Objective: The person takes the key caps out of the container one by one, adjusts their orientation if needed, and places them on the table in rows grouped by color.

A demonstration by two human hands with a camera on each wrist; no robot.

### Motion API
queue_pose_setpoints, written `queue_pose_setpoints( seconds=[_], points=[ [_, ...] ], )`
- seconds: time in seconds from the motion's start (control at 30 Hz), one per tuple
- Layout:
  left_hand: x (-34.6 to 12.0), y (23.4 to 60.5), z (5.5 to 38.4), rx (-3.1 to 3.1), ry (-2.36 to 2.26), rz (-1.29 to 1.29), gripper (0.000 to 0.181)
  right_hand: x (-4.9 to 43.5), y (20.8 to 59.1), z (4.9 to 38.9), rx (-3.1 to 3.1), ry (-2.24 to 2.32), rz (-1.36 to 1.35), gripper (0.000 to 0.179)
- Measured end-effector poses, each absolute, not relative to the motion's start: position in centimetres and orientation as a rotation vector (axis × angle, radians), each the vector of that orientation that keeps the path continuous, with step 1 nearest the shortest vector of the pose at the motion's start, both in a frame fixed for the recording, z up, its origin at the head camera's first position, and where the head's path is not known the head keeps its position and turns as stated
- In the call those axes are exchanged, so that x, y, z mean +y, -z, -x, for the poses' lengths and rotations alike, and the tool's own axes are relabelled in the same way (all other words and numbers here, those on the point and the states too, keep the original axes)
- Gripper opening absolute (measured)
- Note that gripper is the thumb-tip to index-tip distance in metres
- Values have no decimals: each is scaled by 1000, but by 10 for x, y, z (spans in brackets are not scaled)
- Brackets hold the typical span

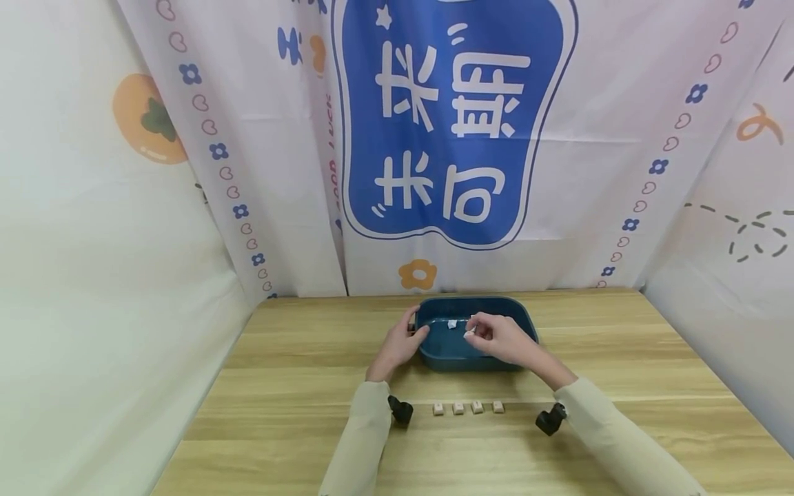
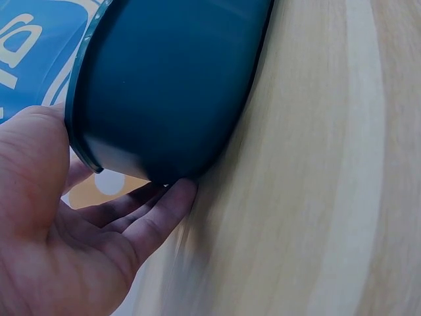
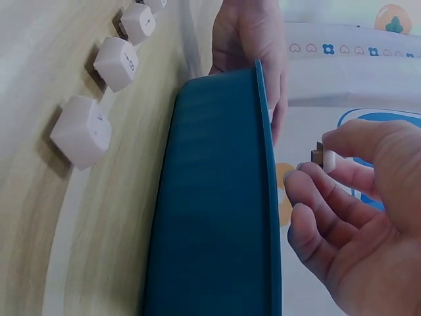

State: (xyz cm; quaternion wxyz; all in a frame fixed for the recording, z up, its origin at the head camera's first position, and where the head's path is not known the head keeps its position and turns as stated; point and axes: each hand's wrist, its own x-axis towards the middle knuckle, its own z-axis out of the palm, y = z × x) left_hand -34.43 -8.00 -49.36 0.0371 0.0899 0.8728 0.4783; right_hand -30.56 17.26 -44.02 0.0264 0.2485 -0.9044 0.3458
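Note:
A dark teal plastic bin (image 1: 471,365) stands on the table, and a small white keycap (image 1: 452,324) lies inside it. My left hand (image 1: 395,348) grips the bin's left end, the thumb over the rim and the fingers along the outside wall. Above the bin's right part, my right hand (image 1: 505,339) pinches a white keycap (image 3: 329,160) between thumb and fingertips, its brown underside showing in the right wrist view. Part of the bin's floor is hidden behind this hand. Nearer me, several white keycaps (image 1: 459,408) sit in a spaced row with small printed characters.
The wood-grain table (image 1: 298,413) ends at the back against a printed cloth (image 1: 285,138) with a blue sign. White cloth walls rise at both sides. A black wrist mount (image 1: 551,419) sticks out from the right sleeve near the row.

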Motion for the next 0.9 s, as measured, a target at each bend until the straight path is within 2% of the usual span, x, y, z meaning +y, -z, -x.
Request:
queue_pose_setpoints(
  seconds=[0.9],
  points=[
    [-80,492,343,2668,-1479,-282,59,217,443,274,-2854,-1116,-908,24]
  ],
)
